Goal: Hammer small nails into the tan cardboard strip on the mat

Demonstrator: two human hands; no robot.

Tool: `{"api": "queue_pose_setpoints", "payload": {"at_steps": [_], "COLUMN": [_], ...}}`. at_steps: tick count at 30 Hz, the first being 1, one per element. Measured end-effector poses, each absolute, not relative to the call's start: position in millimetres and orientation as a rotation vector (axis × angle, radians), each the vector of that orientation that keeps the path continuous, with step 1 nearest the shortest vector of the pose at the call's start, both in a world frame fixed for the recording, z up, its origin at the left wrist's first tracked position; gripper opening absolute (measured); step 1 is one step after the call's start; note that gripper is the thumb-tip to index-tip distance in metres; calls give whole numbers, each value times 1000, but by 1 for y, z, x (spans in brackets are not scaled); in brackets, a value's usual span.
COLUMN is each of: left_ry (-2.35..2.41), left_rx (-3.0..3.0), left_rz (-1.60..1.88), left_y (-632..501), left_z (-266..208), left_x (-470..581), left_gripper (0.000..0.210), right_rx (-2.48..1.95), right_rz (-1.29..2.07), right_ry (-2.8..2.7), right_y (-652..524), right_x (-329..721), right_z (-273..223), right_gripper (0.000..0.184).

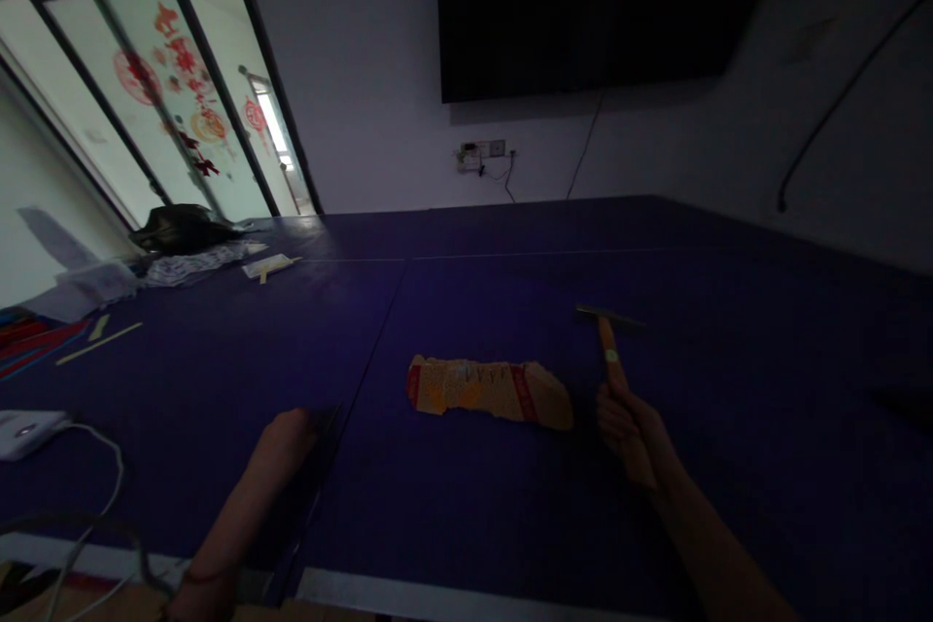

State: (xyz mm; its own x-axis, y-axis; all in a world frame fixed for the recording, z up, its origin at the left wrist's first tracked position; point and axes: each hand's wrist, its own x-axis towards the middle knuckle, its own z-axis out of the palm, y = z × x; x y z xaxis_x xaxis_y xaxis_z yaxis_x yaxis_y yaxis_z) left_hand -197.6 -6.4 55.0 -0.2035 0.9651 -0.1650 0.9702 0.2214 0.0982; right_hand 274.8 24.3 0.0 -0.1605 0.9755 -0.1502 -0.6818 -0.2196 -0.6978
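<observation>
My right hand (pixel 631 432) is wrapped round the wooden handle of a hammer (pixel 609 350), whose thin metal head points away from me above the table. To its left a torn strip of brown cardboard (pixel 488 391) with red bands lies flat. Several small, thin dark shapes show on the strip's upper part, too small to name. My left hand (pixel 290 437) is closed near the seam of the table, left of the cardboard. A thin dark edge shows beside its fingers; what they hold is hidden in shadow.
The dark blue tabletop (pixel 496 515) has a light front edge. On the left lie a white power strip (pixel 29 432) with cables, red and blue strips (pixel 44 345), a clear plastic box (pixel 94 287) and a black bag (pixel 182 228). A wall screen (pixel 583 10) hangs behind.
</observation>
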Motion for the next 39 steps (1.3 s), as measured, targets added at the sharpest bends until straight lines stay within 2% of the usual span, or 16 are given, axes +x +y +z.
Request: {"api": "queue_pose_setpoints", "payload": {"at_steps": [3, 7, 10, 12, 20, 29, 39], "left_ry": [2261, 1741, 1426, 1378, 1371, 1454, 1517], "left_rx": [1879, 1956, 1993, 2006, 2116, 2126, 2108], "left_rz": [141, 596, 759, 840, 842, 858, 888], "left_y": [4, 25, 46, 60, 80, 78, 77], "left_z": [72, 91, 83, 70, 27, 19, 18], "left_x": [-186, -146, -104, -77, -31, -32, -35], "left_gripper": [24, 24, 27, 26, 17, 10, 16], "right_rx": [-715, -735, -740, -745, -779, -802, -795], "right_rz": [1688, 1710, 1725, 1732, 1705, 1710, 1716], "right_ry": [-623, -679, -708, -731, -754, -741, -756], "right_y": [25, 27, 30, 32, 31, 26, 29], "right_x": [273, 273, 274, 275, 275, 276, 279], "right_z": [1, -1, -5, -7, -6, -6, -11], "right_gripper": [27, 27, 26, 25, 30, 23, 23]}}
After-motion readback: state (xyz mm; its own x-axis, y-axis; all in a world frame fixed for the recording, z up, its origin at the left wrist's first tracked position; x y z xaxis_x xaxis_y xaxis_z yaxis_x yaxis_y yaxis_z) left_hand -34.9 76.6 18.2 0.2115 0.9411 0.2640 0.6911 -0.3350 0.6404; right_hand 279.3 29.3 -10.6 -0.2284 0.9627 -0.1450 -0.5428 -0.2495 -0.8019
